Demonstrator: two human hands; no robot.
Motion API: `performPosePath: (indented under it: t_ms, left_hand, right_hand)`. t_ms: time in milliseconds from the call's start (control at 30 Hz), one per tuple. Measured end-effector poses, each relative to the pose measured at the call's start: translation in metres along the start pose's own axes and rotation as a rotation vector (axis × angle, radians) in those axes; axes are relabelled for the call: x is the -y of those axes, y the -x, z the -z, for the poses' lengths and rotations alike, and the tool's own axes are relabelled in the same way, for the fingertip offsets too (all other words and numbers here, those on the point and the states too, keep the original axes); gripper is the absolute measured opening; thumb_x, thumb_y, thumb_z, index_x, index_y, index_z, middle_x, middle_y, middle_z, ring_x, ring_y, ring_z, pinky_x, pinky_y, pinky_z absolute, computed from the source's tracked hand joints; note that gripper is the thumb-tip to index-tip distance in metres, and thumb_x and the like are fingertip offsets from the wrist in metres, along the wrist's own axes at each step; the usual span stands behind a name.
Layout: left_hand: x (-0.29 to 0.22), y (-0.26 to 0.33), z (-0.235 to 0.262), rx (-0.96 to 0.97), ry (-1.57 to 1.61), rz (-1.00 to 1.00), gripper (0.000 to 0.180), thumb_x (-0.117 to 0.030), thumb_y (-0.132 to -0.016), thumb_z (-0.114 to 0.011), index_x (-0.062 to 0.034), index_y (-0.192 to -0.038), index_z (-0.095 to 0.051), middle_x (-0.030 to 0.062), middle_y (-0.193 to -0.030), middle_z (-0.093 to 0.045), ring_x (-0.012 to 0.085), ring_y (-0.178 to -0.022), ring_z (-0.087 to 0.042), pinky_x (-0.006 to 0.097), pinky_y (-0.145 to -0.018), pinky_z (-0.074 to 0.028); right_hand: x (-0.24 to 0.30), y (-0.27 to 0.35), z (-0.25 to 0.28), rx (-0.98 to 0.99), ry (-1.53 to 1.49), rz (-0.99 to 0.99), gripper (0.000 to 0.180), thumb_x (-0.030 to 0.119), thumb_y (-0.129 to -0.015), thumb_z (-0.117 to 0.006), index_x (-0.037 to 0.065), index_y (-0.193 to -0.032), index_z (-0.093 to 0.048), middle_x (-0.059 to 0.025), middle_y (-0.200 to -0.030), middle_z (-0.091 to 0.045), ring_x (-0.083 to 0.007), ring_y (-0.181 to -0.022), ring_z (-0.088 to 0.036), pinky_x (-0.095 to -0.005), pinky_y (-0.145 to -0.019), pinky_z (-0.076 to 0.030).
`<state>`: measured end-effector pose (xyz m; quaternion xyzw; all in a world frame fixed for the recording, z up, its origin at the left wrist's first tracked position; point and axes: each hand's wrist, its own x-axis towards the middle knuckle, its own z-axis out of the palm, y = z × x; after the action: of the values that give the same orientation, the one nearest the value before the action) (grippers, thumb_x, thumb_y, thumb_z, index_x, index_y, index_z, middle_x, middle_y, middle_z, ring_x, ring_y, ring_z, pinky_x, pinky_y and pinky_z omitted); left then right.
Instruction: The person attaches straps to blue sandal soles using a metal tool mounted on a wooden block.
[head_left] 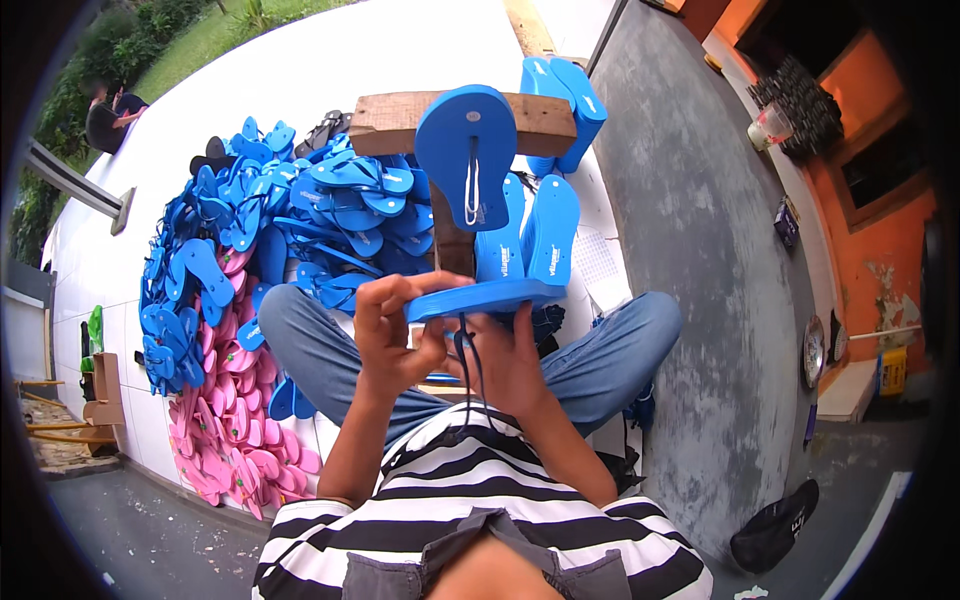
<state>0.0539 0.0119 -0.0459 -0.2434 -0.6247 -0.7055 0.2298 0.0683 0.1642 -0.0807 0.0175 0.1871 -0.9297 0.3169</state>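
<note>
A blue flip-flop sole (487, 297) is held nearly edge-on above my lap. My left hand (388, 335) grips its left end, fingers over the edge and thumb below. My right hand (508, 362) is closed on its underside, partly hidden by the sole. Dark thin straps (470, 365) hang below it between my hands. Just beyond, another blue sole (465, 130) rests against a wooden T-shaped stand (545, 122), with a pale metal loop (473, 190) on its face. Two blue soles (550, 232) stand upright right behind the held one.
A large heap of blue flip-flops (340, 195) spreads to the left, with pink flip-flops (235, 420) nearer me. A stack of blue soles (566, 110) stands behind the stand. A black cap (775, 525) lies on the grey floor at right. Another person (108, 120) sits far left.
</note>
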Motion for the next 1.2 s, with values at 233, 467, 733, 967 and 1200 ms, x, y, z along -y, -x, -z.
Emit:
performPosePath:
  t_ms: [233,467,733,967,1200]
  left_hand:
    - [0.015,0.001,0.024,0.083,-0.530,0.164,0.048,0.013,-0.071,-0.055,-0.0007,-0.117,-0.054,0.0171,-0.113,-0.061,0.0223,-0.101,-0.060,0.035,-0.088,-0.049]
    - [-0.008,-0.038,0.003,0.134,-0.452,-0.092,0.041,0.006,-0.074,-0.074,-0.0042,-0.113,-0.064,0.0144,-0.115,-0.061,0.0201,-0.094,-0.066,0.028,-0.070,-0.057]
    - [-0.004,-0.060,0.007,0.062,-0.429,-0.087,0.036,0.004,-0.076,-0.074,-0.0044,-0.109,-0.065,0.0130,-0.108,-0.064,0.0214,-0.095,-0.068,0.030,-0.072,-0.063]
    - [-0.017,-0.073,-0.002,-0.011,-0.342,0.108,0.033,0.005,-0.078,-0.073,-0.0023,-0.108,-0.062,0.0131,-0.106,-0.062,0.0186,-0.091,-0.068,0.028,-0.066,-0.063]
    - [-0.013,-0.107,-0.017,-0.224,-0.122,0.396,0.017,0.005,-0.085,-0.069,0.0025,-0.095,-0.056,0.0102,-0.093,-0.064,0.0144,-0.081,-0.070,0.026,-0.065,-0.062]
  right_hand:
    - [0.041,-0.011,0.016,-0.171,0.453,0.721,0.036,0.019,-0.093,-0.067,0.007,-0.124,-0.052,-0.0097,-0.120,-0.061,-0.0278,-0.119,-0.055,-0.0422,-0.106,-0.037]
    - [0.064,-0.027,-0.028,0.026,1.532,1.026,0.050,0.002,-0.071,-0.077,0.008,-0.114,-0.053,-0.0104,-0.110,-0.065,-0.0319,-0.112,-0.061,-0.0420,-0.098,-0.042]
    - [0.077,-0.044,-0.036,0.114,1.598,1.200,0.049,0.005,-0.073,-0.078,0.009,-0.113,-0.052,-0.0112,-0.109,-0.066,-0.0301,-0.105,-0.064,-0.0426,-0.094,-0.044]
    - [0.079,-0.045,-0.044,-0.049,1.461,1.010,0.054,0.021,-0.080,-0.079,0.009,-0.127,-0.054,-0.0123,-0.113,-0.061,-0.0281,-0.109,-0.058,-0.0416,-0.091,-0.044]
    - [0.091,-0.063,-0.049,-0.441,1.809,1.155,0.071,0.044,-0.084,-0.073,0.012,-0.142,-0.049,-0.0136,-0.119,-0.038,-0.0264,-0.108,-0.037,-0.0425,-0.094,-0.032]
